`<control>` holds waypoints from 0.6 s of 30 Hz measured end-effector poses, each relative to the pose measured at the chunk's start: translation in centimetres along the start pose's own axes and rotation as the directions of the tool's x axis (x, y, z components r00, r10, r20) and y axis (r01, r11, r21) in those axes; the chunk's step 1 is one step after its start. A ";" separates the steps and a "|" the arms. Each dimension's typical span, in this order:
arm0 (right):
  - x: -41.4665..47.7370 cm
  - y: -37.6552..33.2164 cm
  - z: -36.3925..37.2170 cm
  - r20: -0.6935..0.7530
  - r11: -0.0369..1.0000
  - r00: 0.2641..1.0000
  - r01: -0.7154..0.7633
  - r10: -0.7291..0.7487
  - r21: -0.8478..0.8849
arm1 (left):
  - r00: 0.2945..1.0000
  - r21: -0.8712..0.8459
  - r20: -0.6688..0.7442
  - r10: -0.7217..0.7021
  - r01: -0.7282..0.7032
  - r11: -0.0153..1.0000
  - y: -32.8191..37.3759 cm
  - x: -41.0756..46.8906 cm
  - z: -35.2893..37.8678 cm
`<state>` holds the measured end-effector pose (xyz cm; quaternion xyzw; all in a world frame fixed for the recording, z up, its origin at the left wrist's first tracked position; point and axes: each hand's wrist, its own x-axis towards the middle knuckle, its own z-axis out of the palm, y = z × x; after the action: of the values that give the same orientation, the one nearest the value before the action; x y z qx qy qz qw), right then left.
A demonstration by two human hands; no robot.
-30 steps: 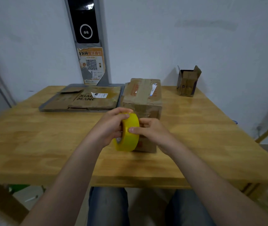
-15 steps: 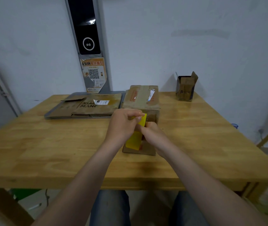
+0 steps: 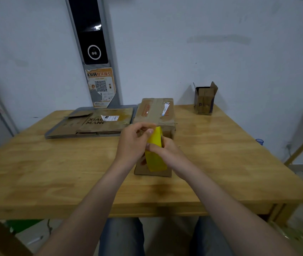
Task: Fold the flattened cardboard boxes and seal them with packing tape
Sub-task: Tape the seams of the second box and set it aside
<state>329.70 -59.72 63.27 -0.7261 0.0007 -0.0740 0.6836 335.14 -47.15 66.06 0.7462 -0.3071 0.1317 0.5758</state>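
Note:
A folded brown cardboard box stands in the middle of the wooden table. Both my hands hold a yellow roll of packing tape in front of the box's near end. My left hand grips the roll from the left, with thumb and fingers pinching at its upper edge. My right hand holds the roll from the right, its thumb across the yellow face. Whether a strip is pulled free cannot be told. Flattened cardboard boxes lie at the back left.
The flat boxes rest on a grey tray. A small open cardboard box stands at the back right by the wall. A grey post with a QR poster rises behind the table. Wooden furniture stands at the right.
The tape roll moved from above the near table forward to the box's front end. Both hands went with it and my left fingers shifted to the roll's top edge.

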 end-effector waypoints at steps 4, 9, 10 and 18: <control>-0.1 0.7 -0.6 0.040 0.998 0.998 -0.036 0.038 -0.043 | 0.999 -0.057 -0.039 -0.032 0.030 0.998 -1.4 -1.4 0.3; 0.0 1.3 -0.7 0.019 0.986 0.992 -0.127 0.126 0.111 | 0.999 -0.192 -0.017 0.051 -0.054 0.980 -0.8 -2.0 1.0; 0.0 1.4 -0.8 0.003 0.989 0.992 -0.124 0.124 0.084 | 0.999 -0.212 -0.010 0.037 -0.038 0.977 -0.8 -1.8 1.0; 0.3 -0.1 -1.3 -0.065 0.996 0.995 -0.073 0.070 -0.043 | 0.980 -0.010 0.130 0.153 -0.153 0.988 -1.1 -0.8 0.9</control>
<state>329.82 -61.02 63.49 -0.7381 0.0500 -0.0725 0.6689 335.03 -47.60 64.49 0.7276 -0.4005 0.1264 0.5425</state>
